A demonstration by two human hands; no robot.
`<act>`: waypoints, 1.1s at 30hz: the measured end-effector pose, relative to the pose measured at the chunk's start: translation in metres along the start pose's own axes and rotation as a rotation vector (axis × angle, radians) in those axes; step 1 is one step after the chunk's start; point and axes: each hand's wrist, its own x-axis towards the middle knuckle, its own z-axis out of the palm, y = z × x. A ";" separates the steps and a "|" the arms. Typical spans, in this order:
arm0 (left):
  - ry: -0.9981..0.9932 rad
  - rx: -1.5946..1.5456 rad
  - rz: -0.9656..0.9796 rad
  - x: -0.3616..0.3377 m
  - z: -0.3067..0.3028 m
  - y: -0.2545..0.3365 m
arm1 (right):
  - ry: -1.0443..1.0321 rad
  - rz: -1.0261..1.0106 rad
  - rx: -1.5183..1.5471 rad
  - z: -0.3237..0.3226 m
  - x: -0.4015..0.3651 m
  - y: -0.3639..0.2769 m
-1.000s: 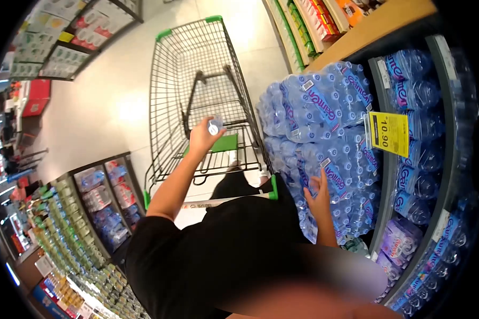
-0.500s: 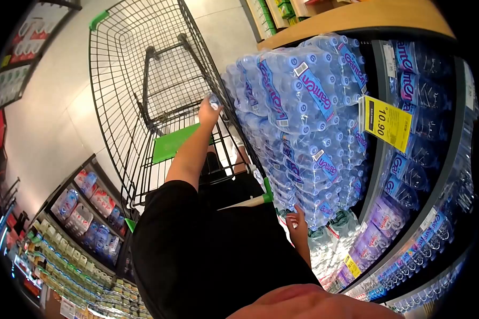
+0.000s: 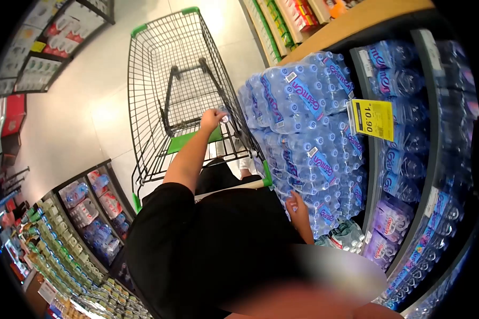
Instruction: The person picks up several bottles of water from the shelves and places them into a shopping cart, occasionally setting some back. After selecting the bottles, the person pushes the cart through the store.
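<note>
My left hand (image 3: 213,120) reaches over the shopping cart (image 3: 167,69), closed on a small clear plastic object (image 3: 224,115), which looks like a bottle partly hidden by the fingers. Below it are the cart's green flap (image 3: 189,141) and wire basket. Close to the side of the stacked shrink-wrapped water packs (image 3: 303,98), my right hand (image 3: 296,205) is loosely open, with nothing visible in it. The cart's handle (image 3: 234,188) crosses in front of my black shirt.
A yellow price tag (image 3: 374,119) juts out from the bottle shelves (image 3: 431,133) at the right. Drink displays (image 3: 93,212) stand at the lower left, more shelves (image 3: 53,40) at the upper left. A blurred pale shape (image 3: 351,271) covers the bottom.
The view has shifted, so the cart appears farther right and lower. My left hand still holds the clear object over the cart; my right hand remains beside the water packs.
</note>
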 end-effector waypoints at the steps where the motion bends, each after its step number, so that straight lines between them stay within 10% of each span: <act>1: -0.008 0.072 0.031 -0.014 -0.013 0.007 | -0.001 -0.052 -0.011 -0.004 0.007 0.001; 5: -0.002 0.278 0.140 -0.052 -0.047 -0.014 | 0.000 -0.240 -0.063 -0.026 0.025 0.010; 10: -0.080 -0.190 0.061 -0.078 -0.073 -0.056 | 0.003 -0.451 -0.181 -0.076 0.044 -0.014; 23: 0.038 -0.205 0.121 -0.227 -0.077 0.079 | 1.251 -1.168 0.002 -0.403 0.043 -0.210; 28: 0.088 -0.196 0.114 -0.227 -0.073 0.058 | 1.644 -0.913 -0.164 -0.475 0.100 -0.248; 33: -0.052 -0.053 0.112 -0.241 -0.060 0.062 | 1.381 -0.434 -0.192 -0.483 0.132 -0.260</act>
